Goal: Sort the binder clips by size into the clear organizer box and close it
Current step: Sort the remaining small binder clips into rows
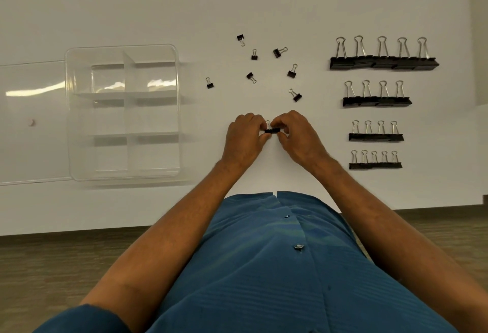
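Head view: both hands [272, 136] pinch one binder clip [272, 130] mid-table.

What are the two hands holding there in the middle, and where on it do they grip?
A small black binder clip. The left hand and the right hand each pinch one end of its black body; its wire handle sticks up between them.
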A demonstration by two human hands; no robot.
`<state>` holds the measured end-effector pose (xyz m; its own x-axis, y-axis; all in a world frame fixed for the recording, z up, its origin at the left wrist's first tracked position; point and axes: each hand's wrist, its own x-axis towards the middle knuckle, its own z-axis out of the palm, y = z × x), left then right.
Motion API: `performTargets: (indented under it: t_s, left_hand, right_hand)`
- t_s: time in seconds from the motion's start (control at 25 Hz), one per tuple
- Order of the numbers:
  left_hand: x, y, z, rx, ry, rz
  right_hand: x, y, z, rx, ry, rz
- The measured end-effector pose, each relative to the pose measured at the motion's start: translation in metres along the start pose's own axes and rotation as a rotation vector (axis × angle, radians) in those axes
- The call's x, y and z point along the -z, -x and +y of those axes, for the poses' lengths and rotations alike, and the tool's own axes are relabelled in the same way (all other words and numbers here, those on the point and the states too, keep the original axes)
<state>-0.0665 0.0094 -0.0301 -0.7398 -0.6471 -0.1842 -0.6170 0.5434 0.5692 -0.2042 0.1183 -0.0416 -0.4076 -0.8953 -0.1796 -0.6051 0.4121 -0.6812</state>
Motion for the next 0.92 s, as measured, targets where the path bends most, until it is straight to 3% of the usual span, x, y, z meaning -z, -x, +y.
performTargets:
  t_s: [0.36,0.6,0.8,0.92]
  left_hand:
    - [0.003,-0.005,-0.002,-0.005,0.038,-0.04]
    - [0.026,-0.029,-0.004,0.031,0.141,-0.029]
    - [0.03,-0.08,0.024,-0.025,0.117,0.049]
    - [0.021,-0.111,0.043,0.002,0.123,0.03]
  right_hand:
    - [0.01,-0.001,-0.007,0.009,-0.055,-0.052]
    - [0.04,-0.018,-0.003,-0.119,-0.083,0.29]
    - [0.043,-0.031,0.011,-0.044,0.144,0.139]
    - [0.042,-0.033,0.015,-0.06,0.137,0.164]
